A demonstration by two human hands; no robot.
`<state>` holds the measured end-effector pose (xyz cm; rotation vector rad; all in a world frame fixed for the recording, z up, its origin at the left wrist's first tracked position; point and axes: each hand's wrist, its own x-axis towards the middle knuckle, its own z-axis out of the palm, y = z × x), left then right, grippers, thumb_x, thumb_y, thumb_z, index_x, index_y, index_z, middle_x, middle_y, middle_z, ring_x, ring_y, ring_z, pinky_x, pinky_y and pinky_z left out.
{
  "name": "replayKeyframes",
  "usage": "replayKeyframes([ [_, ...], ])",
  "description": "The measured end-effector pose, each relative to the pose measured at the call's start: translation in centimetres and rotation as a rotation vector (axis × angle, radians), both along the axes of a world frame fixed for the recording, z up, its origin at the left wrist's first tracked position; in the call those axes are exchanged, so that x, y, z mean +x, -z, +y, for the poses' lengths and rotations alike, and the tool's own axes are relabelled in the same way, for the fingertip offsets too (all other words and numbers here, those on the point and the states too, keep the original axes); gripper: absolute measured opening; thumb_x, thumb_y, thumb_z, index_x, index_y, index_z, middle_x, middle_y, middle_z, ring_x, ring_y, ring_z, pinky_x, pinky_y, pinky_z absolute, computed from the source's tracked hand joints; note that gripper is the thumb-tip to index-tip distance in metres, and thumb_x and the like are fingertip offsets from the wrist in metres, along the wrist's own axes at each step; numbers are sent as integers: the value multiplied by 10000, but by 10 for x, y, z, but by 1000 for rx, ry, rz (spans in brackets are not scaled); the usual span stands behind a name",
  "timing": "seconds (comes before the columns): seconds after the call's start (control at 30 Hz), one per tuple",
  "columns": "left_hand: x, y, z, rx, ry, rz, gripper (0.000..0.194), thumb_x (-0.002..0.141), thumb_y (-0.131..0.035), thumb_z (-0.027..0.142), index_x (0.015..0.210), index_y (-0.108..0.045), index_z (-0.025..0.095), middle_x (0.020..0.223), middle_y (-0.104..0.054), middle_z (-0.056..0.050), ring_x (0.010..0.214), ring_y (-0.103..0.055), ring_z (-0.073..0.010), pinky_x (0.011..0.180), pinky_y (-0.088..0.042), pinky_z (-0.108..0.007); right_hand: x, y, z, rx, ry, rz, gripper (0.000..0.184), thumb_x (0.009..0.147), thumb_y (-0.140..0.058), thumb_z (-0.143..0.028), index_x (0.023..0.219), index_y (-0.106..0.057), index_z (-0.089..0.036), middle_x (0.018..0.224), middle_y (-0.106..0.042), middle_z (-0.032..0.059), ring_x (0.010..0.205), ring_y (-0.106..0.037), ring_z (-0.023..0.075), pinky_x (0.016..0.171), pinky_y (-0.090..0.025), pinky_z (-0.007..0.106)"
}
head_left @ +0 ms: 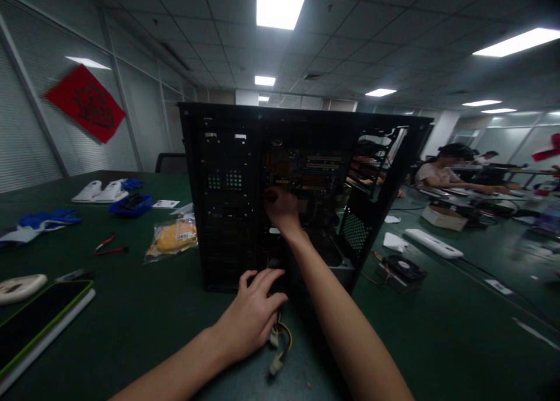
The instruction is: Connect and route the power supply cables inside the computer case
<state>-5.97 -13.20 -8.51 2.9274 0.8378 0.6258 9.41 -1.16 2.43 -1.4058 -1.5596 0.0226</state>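
Note:
A black computer case (306,116) stands upright on the table with its side open toward me. Inside it, a motherboard (321,167) shows dimly at the back. My right hand (282,207) reaches into the case beside the motherboard's left edge, fingers curled together; whatever they hold is hidden in the dark. At the case's lower front edge is my left hand (260,304), its fingers spread and bent, over a bundle of power cables. White cable connectors (276,364) with yellow and black wires hang out below it onto the table.
Left on the green table (144,307) lie a phone (44,325), a bagged yellow item (175,236), a blue tray (131,205) and gloves (48,219). To the right are a CPU cooler with fan (401,269) and a white power strip (433,243). A co-worker (450,170) sits beyond.

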Motion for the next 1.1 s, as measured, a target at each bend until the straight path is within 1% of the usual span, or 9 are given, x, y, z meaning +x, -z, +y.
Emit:
replayKeyframes([
  [0.1,0,0,0,9,0,-5,379,860,-496,99,1187,-629,237,1505,-434,-144,1391,-387,-323,1089,-288,-597,0,1,2,3,24,61,350,813,-578,-99,1151,-651,-149,915,-762,57,887,-713,182,792,-501,257],
  [0.3,-4,-8,-1,59,9,-40,438,845,-490,84,1241,-608,227,1493,-458,-137,1371,-420,-310,1093,-330,-563,-1,6,5,25,-4,68,350,816,-547,-93,1152,-632,-139,901,-754,65,860,-709,186,786,-504,269],
  [0.47,-10,-25,-2,241,85,-136,405,863,-481,81,1235,-607,180,1417,-536,-148,1323,-473,-272,1066,-422,-461,1,3,4,4,-18,54,312,828,-560,-103,1107,-692,-147,952,-764,69,903,-712,176,804,-506,249],
  [0.6,-33,-32,-13,376,34,-169,413,883,-470,67,1250,-607,199,1390,-570,-130,1306,-500,-259,1057,-456,-432,6,-1,2,-50,-74,9,213,851,-591,-144,958,-768,-197,981,-776,37,935,-716,162,823,-503,224],
  [0.7,-76,-21,-25,391,-104,-186,455,887,-467,77,1278,-599,269,1401,-577,-69,1297,-524,-248,1067,-466,-430,7,0,2,-49,-73,-23,226,869,-581,-157,971,-775,-213,994,-777,27,936,-718,156,826,-504,217],
  [0.83,-156,16,-27,267,-475,-301,286,929,-478,315,1159,-649,317,1344,-608,-27,1195,-609,-285,1026,-508,-507,3,4,6,-18,-50,-74,252,875,-555,-150,990,-771,-212,1016,-773,39,948,-712,167,832,-504,228],
  [0.93,-198,42,-13,130,-778,-284,305,947,-433,421,1124,-644,291,1211,-675,1,1095,-668,-290,927,-566,-522,2,6,9,18,-59,-91,241,863,-562,-144,966,-773,-199,1007,-769,51,942,-706,174,821,-504,233],
  [1.0,-205,53,-2,112,-796,-186,371,903,-463,456,1094,-682,227,1154,-704,-71,1034,-698,-304,884,-592,-498,1,6,9,45,-62,-93,233,848,-569,-125,942,-772,-189,997,-766,55,943,-700,172,824,-500,231],
  [1.1,-191,57,5,112,-710,-61,397,875,-480,450,1106,-717,231,1196,-705,-102,1032,-710,-294,868,-611,-441,1,5,8,63,-62,-80,229,840,-566,-109,910,-770,-185,984,-762,53,928,-695,163,820,-496,223],
])
